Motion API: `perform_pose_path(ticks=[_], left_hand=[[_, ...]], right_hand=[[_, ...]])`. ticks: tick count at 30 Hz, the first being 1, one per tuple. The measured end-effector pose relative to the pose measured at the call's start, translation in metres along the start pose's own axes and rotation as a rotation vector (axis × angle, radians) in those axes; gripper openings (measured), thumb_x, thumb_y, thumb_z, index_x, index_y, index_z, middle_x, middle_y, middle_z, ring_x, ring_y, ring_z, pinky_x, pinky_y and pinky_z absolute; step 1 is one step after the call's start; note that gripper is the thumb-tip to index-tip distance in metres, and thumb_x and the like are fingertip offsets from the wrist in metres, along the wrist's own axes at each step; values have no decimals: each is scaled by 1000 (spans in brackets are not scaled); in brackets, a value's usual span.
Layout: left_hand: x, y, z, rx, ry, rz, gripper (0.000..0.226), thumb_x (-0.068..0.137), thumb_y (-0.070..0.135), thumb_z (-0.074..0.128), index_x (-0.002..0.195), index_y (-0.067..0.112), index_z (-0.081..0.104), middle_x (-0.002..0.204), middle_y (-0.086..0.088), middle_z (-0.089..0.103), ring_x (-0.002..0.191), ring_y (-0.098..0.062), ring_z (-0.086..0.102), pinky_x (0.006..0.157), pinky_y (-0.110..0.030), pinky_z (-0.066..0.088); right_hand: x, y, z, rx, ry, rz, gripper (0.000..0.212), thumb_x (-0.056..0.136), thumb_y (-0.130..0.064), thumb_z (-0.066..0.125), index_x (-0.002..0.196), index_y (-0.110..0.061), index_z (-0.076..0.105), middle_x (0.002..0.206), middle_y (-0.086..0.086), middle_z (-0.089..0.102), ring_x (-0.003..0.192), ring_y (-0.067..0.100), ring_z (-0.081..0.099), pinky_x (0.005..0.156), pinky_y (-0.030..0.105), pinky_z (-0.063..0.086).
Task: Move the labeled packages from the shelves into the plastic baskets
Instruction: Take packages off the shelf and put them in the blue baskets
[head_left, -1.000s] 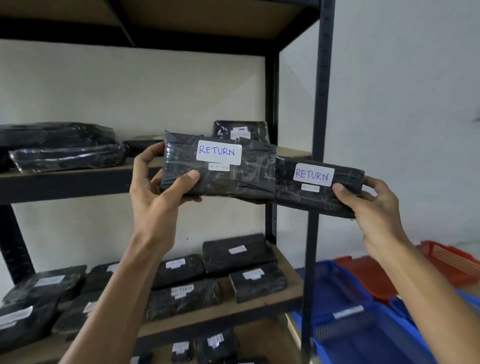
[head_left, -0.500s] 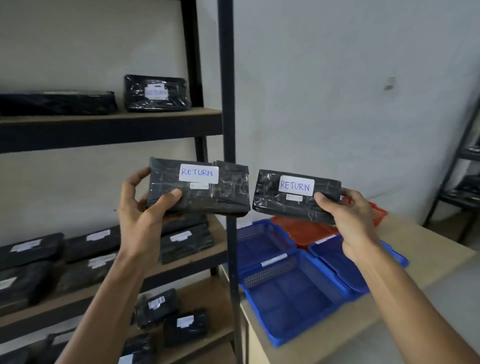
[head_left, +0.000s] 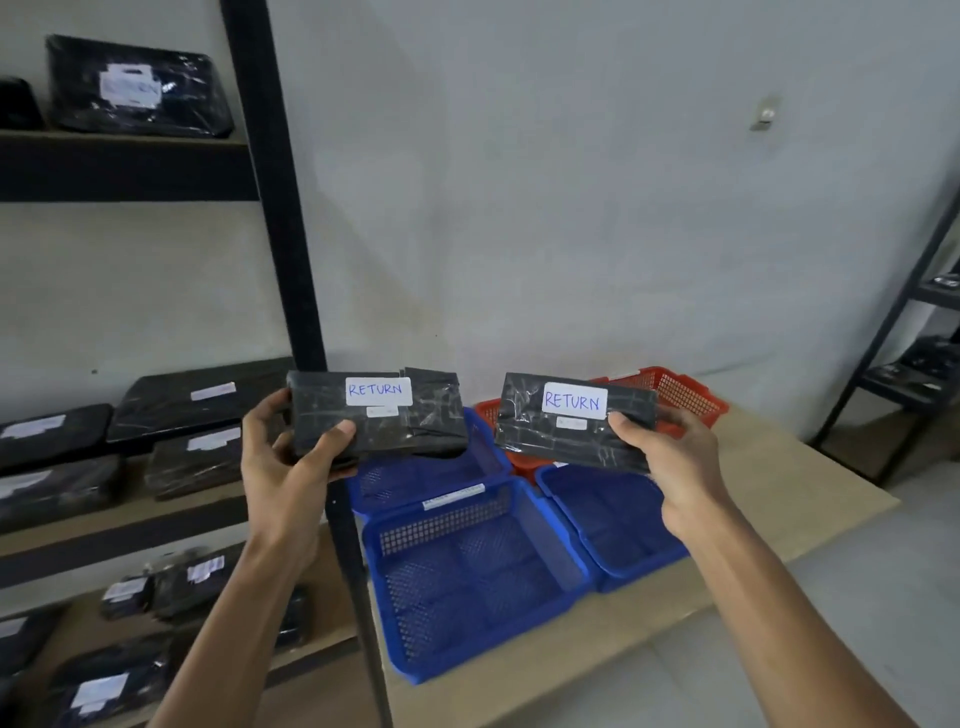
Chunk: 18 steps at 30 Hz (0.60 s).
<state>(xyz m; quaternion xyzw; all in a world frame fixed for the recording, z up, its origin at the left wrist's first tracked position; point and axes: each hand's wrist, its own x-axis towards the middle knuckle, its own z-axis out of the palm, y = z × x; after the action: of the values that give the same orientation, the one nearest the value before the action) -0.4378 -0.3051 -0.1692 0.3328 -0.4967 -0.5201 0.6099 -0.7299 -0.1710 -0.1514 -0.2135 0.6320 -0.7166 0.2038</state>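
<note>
Head view shows me both arms raised over the baskets. Nearest, my left hand (head_left: 291, 457) grips one black wrapped package (head_left: 379, 415), thumb curled over its front lower edge and fingers behind; my right hand (head_left: 670, 452) grips a second package (head_left: 571, 421) by its right end, thumb on the front face. Both packages hang in the air, apart from each other with a clear gap between. Each is wrapped in glossy black plastic crossed with clear tape and carries a white label reading RETURN in blue. Below them I see a blue basket (head_left: 467, 587) at the wooden table's (head_left: 727, 597) front edge, another blue basket (head_left: 613, 525) touching its right side, and a third (head_left: 415, 478) behind. Farther back sits a red basket (head_left: 670, 395). Left of everything, the shelf post (head_left: 280, 208) stands just beside the table, its shelves bearing more labelled packages (head_left: 197, 400).
</note>
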Motion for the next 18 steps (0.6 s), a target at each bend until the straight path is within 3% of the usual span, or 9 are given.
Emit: perform_pose_path(ticks=[2, 7, 12, 14, 18], left_hand=[[2, -16, 11, 45, 12, 3, 60, 82, 4, 73, 131, 22, 44, 112, -6, 67, 101, -24, 69, 78, -43, 59], [23, -55, 37, 244, -10, 56, 66, 79, 7, 77, 133, 24, 43, 113, -1, 67, 100, -19, 69, 76, -33, 60], [70, -100, 58, 454, 11, 80, 65, 77, 16, 80, 132, 27, 47, 112, 17, 64, 99, -2, 64, 84, -26, 55], [91, -118, 64, 508, 65, 45, 62, 78, 19, 80, 131, 25, 49, 114, 7, 65, 98, -8, 64, 82, -26, 54], [131, -161, 70, 578, 157, -80, 63, 76, 28, 81, 131, 27, 49, 117, 0, 66, 100, -19, 64, 85, -34, 53]], right_hand=[[18, 7, -3, -13, -7, 29, 48, 74, -11, 83, 116, -6, 61, 102, 8, 73, 83, 15, 71, 64, 24, 54], [68, 29, 7, -48, -23, 75, 48, 72, -11, 84, 115, -6, 61, 102, 9, 72, 88, 20, 71, 68, 28, 53], [123, 53, 42, -50, -49, 142, 38, 76, -9, 81, 109, -7, 61, 98, 8, 71, 81, 16, 68, 65, 26, 51], [142, 61, 61, -64, -90, 170, 25, 78, -8, 79, 97, -11, 63, 93, 5, 70, 77, 12, 65, 64, 24, 49], [182, 85, 96, -96, -125, 220, 42, 75, -12, 81, 112, -6, 62, 97, 6, 71, 81, 14, 67, 63, 27, 50]])
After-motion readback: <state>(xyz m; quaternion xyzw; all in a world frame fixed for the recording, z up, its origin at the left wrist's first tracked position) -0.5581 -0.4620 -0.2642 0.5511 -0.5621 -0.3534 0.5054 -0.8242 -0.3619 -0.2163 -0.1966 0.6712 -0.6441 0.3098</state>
